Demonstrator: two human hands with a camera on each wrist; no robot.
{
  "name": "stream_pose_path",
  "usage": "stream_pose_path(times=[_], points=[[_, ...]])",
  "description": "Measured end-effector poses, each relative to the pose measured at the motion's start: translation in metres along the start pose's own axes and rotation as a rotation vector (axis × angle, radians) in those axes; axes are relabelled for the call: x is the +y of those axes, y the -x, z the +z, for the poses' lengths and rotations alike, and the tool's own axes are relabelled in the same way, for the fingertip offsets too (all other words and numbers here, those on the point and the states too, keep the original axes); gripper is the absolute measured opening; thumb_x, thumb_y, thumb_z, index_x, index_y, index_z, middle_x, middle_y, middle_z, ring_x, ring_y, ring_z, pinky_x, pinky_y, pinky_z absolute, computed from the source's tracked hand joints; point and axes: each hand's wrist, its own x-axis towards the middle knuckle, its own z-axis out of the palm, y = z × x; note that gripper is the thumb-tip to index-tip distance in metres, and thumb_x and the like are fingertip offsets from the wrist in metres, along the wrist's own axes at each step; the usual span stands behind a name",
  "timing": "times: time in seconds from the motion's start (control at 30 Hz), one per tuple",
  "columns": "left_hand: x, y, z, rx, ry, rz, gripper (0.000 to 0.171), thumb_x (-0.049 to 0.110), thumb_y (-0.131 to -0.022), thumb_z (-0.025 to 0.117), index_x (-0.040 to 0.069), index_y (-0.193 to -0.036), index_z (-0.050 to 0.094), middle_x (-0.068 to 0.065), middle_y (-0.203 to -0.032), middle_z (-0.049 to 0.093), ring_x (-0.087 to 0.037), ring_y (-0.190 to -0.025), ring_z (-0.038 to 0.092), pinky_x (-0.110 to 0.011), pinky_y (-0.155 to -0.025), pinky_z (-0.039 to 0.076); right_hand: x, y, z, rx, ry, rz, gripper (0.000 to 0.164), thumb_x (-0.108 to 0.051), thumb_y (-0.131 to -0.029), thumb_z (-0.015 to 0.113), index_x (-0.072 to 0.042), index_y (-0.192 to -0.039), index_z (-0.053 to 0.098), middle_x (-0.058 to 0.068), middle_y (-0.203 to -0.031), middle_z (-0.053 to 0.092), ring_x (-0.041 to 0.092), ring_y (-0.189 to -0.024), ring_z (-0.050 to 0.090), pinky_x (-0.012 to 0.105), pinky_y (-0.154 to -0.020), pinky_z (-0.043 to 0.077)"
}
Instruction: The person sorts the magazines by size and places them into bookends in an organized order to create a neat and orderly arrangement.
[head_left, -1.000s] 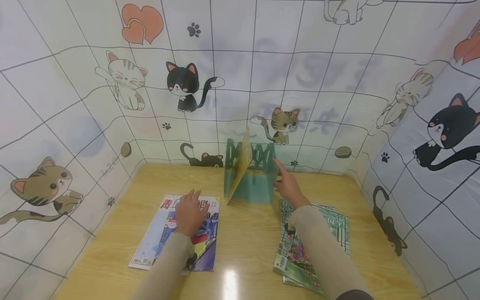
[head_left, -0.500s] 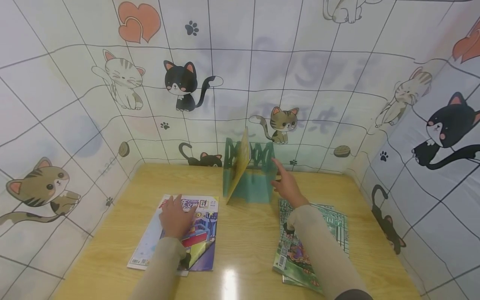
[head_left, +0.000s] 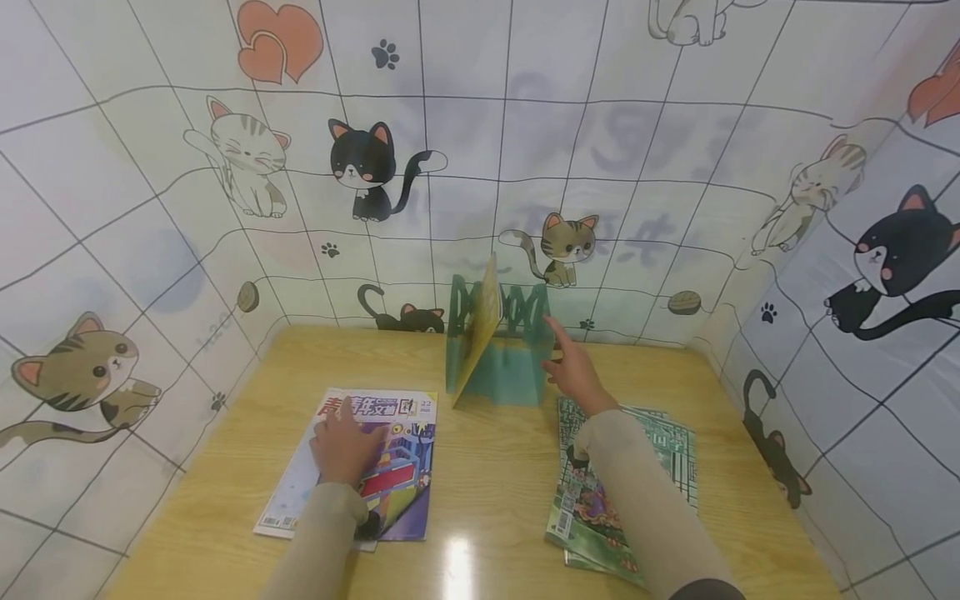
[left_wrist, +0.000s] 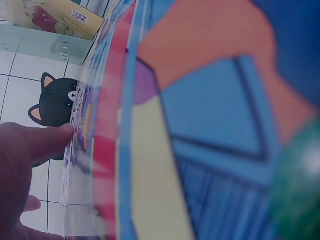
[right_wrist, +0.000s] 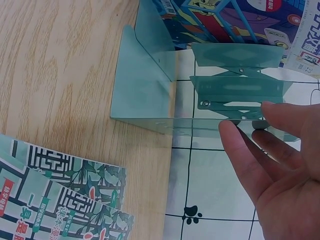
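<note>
My left hand (head_left: 345, 446) lies over the left magazines, a purple-blue cover (head_left: 408, 450) on top of a pale one (head_left: 288, 492). Its fingers are spread, and in the left wrist view one fingertip (left_wrist: 67, 132) touches the colourful cover. My right hand (head_left: 577, 375) is at the right side panel of a translucent green bookend (head_left: 517, 375). The right wrist view shows one finger (right_wrist: 280, 112) over the panel's edge, with another fingertip against the outer face. Inside the bookend a yellow-backed magazine (head_left: 483, 333) stands tilted, its colourful cover facing right.
Under my right forearm lie green patterned magazines (head_left: 592, 517), overlapping each other on the wooden table (head_left: 487, 483). A white wall covering (head_left: 480, 125) with cartoon cats and grid lines rises behind and beside the table. The bookend stands near the table's back edge.
My left hand has shifted left across the purple-blue magazine, uncovering more of its title and picture. The right hand, the bookend and the green magazines stay where they were.
</note>
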Motion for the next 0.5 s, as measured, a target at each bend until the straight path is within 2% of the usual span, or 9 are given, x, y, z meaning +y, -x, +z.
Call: stream_pose_path(times=[0.17,0.3,0.5], points=[[0.002,0.001,-0.004,-0.001,-0.032,-0.004,0.1,0.048,-0.076,0.078,0.005,-0.151,0.03,-0.032,-0.131,0.048,-0.054,-0.116,0.041,-0.066,-0.095,0.03,0.0,0.0,0.0,0.002,0.0,0.007,0.092,0.005,-0.09,0.065,-0.037,-0.155,0.016,0.028,-0.136,0.045,0.039,-0.101,0.064,0.031,-0.066,0.057],[0.003,0.0,-0.009,-0.019,-0.032,-0.008,0.097,0.045,-0.076,0.08,0.004,-0.15,0.032,-0.032,-0.132,0.047,-0.054,-0.115,0.041,-0.067,-0.094,0.031,0.0,0.0,0.0,0.005,0.003,0.01,0.093,0.006,-0.089,0.065,-0.037,-0.155,0.016,0.028,-0.136,0.045,0.039,-0.101,0.063,0.031,-0.066,0.057],[-0.001,-0.003,-0.016,-0.022,-0.002,0.02,0.089,0.037,-0.071,0.083,0.004,-0.143,0.043,-0.034,-0.126,0.049,-0.055,-0.103,0.045,-0.065,-0.085,0.037,0.0,0.001,0.0,0.006,0.0,0.003,0.093,0.007,-0.089,0.065,-0.035,-0.155,0.017,0.029,-0.136,0.044,0.04,-0.1,0.063,0.03,-0.065,0.057]])
